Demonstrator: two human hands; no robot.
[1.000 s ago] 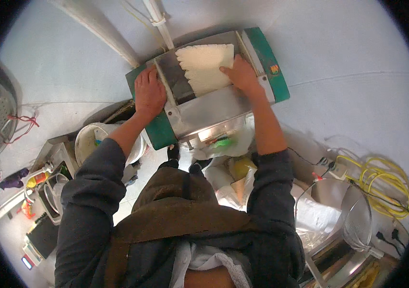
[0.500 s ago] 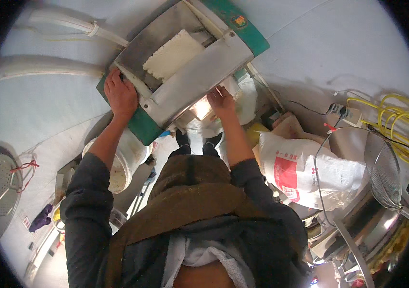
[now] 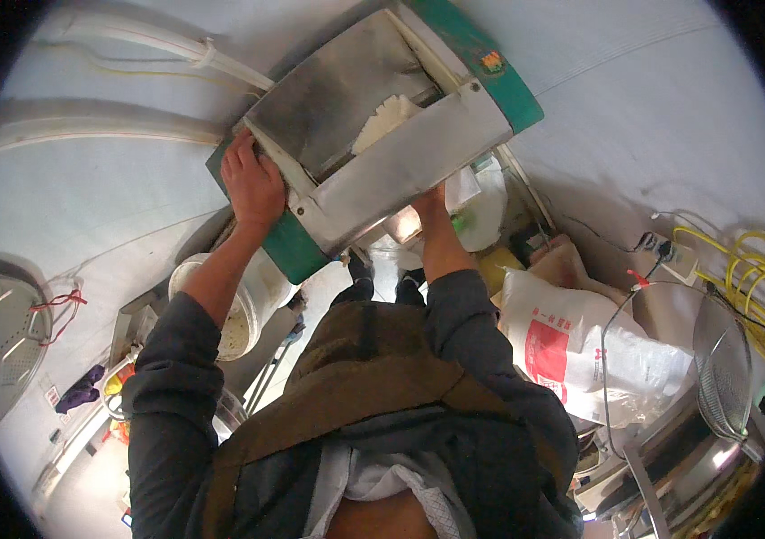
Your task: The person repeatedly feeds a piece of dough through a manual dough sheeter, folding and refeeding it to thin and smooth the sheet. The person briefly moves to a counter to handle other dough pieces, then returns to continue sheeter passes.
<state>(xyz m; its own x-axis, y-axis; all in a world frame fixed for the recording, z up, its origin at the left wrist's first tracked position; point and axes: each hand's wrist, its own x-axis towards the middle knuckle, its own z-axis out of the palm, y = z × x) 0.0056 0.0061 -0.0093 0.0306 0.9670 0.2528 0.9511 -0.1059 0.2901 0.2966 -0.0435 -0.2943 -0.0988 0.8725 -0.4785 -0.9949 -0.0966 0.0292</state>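
Observation:
In front of me stands a dough sheeting machine [image 3: 356, 207] with a steel hopper and green end panels. Low in its hopper, toward the right, the upper part of a pale dough sheet [image 3: 384, 121] with a ragged edge shows; the steel front panel hides its lower part. My left hand [image 3: 253, 184] rests on the machine's left end, fingers laid over the hopper's side edge. My right hand [image 3: 430, 199] reaches under the front panel, which covers its fingers; what they touch is hidden.
A white bucket [image 3: 243, 310] with residue inside stands below left. On the right lie a white sack with a red patch [image 3: 571, 346], a mesh strainer [image 3: 722, 373] and coiled yellow cable [image 3: 746, 278]. A perforated metal pan [image 3: 1, 319] is at far left.
The dough sheet has sunk deeper into the hopper, so much less of it shows. My right hand has gone further under the front panel. My left hand stays on the machine's left end.

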